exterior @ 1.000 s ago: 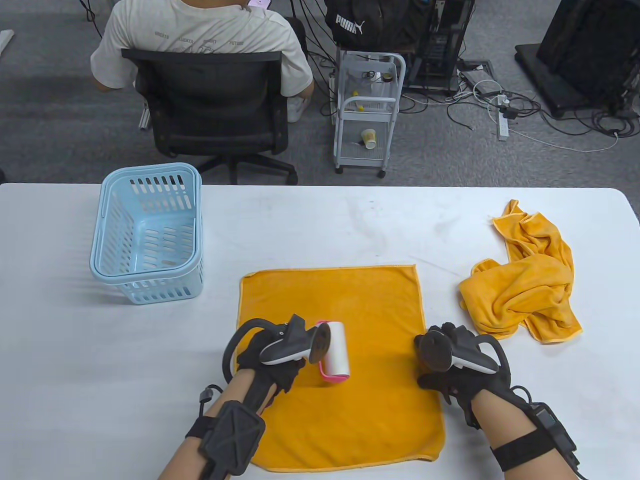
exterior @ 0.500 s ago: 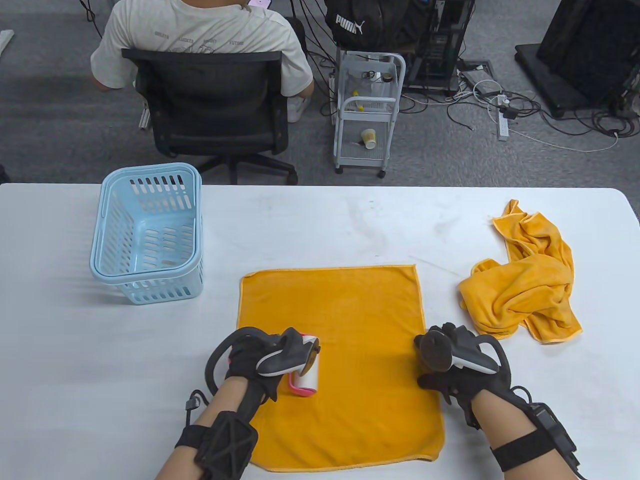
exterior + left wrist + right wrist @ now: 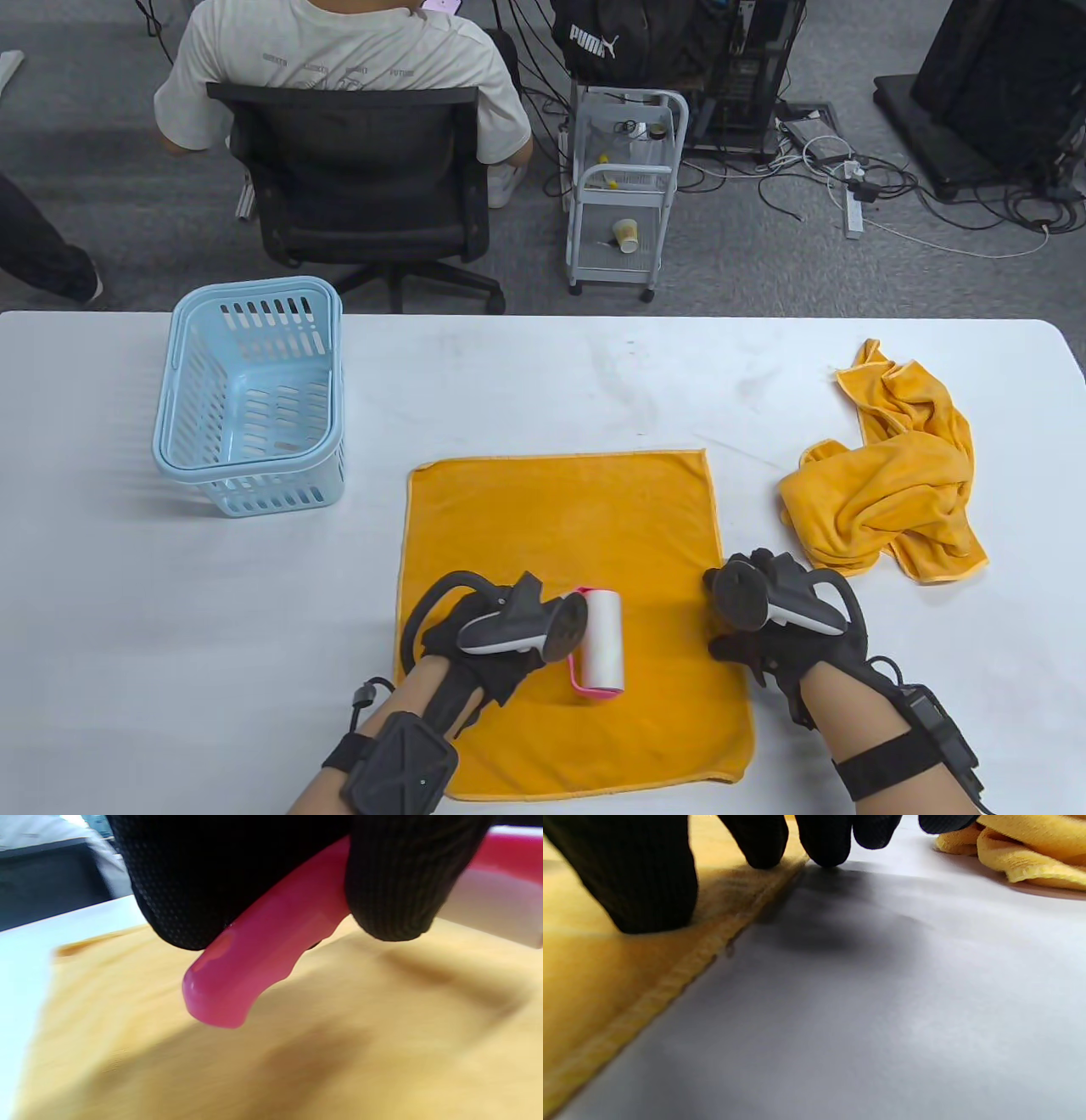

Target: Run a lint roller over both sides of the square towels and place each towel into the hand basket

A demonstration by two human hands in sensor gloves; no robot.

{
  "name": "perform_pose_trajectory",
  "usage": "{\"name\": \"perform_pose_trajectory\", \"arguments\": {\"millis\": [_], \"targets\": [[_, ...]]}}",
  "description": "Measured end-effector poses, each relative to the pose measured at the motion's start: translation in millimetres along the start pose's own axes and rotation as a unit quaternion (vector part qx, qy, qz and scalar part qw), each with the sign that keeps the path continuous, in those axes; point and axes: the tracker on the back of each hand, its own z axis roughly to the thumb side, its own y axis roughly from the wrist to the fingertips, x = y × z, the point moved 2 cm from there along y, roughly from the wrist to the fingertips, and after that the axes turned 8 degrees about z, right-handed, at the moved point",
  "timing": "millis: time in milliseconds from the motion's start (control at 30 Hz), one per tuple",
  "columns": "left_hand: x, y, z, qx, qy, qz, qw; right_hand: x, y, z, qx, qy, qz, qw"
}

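— Gripping what, exactly, was the left hand (image 3: 475,649)?

— Its gloved fingers (image 3: 394,878) were curled around the pink handle (image 3: 254,955) of a lint roller (image 3: 601,641). The white roll lay on a flat orange towel (image 3: 585,526), in its lower middle part, just right of that hand. The end of the handle stuck out below the fingers, close above the cloth.

— And the right hand (image 3: 764,645)?

— It held nothing. Its fingertips (image 3: 649,891) pressed down along the right edge of the flat towel, some on the cloth hem and some on the bare white table (image 3: 543,373) just beside it.

— Where did that towel sit?

— Spread out square in the near middle of the table, between the two hands.

— Were there other towels?

— A crumpled orange towel heap (image 3: 891,484) lay on the table to the right, near the right hand but apart from the flat one.

— And the basket?

— A pale blue slotted basket (image 3: 250,399) stood at the far left of the table, well apart from the flat towel, with no towel inside it.

— Anything beyond the table?

— A person in a pale shirt sat in a black office chair (image 3: 356,178), back to the camera, and a small white cart (image 3: 624,187) stood to the right of the chair.
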Motion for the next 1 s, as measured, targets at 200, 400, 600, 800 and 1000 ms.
{"name": "perform_pose_trajectory", "arguments": {"millis": [200, 400, 600, 800, 1000], "targets": [[12, 13, 12, -0.008, 0.070, -0.020, 0.997, 0, 0, 0, 0.000, 0.000, 0.000, 1.000], [27, -19, -61, -0.110, 0.148, -0.067, 0.981, 0, 0, 0, 0.000, -0.001, 0.000, 1.000], [34, -51, -115, -0.172, 0.154, -0.091, 0.969, 0, 0, 0, -0.001, -0.001, 0.001, 1.000], [14, -38, -50, -0.052, 0.026, -0.036, 0.998, 0, 0, 0, -0.001, 0.000, 0.001, 1.000], [9, -20, 20, 0.054, 0.018, -0.021, 0.998, 0, 0, -1, -0.002, 0.001, 0.002, 1.000]]}}
